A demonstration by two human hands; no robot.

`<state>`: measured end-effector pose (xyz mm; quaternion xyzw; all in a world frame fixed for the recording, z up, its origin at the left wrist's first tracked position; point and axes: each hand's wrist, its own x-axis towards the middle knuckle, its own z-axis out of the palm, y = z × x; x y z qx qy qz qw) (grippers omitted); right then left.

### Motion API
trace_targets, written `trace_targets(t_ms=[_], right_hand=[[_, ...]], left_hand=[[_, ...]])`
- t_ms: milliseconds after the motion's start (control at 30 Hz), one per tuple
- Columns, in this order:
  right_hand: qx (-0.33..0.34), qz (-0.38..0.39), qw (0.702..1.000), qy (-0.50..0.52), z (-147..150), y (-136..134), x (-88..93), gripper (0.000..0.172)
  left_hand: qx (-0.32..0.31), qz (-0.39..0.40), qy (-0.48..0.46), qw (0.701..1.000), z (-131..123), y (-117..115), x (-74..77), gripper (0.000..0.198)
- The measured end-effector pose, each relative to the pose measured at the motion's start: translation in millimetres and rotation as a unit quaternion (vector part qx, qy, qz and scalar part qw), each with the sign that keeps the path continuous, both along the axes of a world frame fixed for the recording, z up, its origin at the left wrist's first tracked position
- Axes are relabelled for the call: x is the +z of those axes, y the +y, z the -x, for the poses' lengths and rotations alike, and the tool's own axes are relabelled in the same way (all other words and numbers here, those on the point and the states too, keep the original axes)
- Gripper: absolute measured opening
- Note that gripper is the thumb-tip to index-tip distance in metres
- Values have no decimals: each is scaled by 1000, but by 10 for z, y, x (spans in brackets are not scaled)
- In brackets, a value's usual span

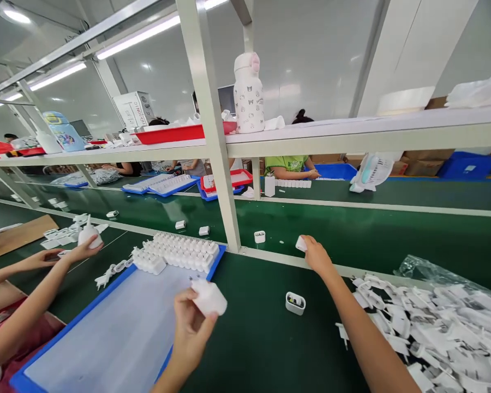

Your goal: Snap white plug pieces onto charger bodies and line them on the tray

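Observation:
My left hand (190, 333), over the right side of a blue tray (98, 322), pinches a white charger plug (209, 298) with metal pins at its upper end. Stretched out over the green belt, my right hand (318, 256) has its fingers closed on a small white charger housing (300, 244), partly hidden by the fingers. Between my arms, an open white charger shell (295, 303) with parts showing inside stands on the green bench (262, 344). Rows of white chargers (188, 251) fill the far end of the tray.
A heap of white plug pieces (442, 327) lies at the right beside my forearm. Loose housings (259, 237) sit on the belt. A metal post (213, 131) rises ahead, carrying a shelf with a white bottle (249, 93). A co-worker's hands (85, 248) handle white parts at left.

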<state>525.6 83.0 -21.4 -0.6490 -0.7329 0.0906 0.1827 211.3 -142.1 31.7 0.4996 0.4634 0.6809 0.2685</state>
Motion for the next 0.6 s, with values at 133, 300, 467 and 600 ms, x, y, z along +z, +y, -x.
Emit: trace_targets(t_ms=[133,300,467,600], right_hand=[[113,10,992,51,16,-174,-128,57],[138,40,987,68,38,-332,-277,51],[43,69,996,46,82,-293,-171,52],[3,106,994,19,173,-204,-72,43]], left_hand=[[4,82,-99,992,141,-85,43,53],[29,134,-85,987,489,-98,-38,61],[192,162,175,952,1332,151,-345,51],[282,183,323,885,1716,459,-404,33]])
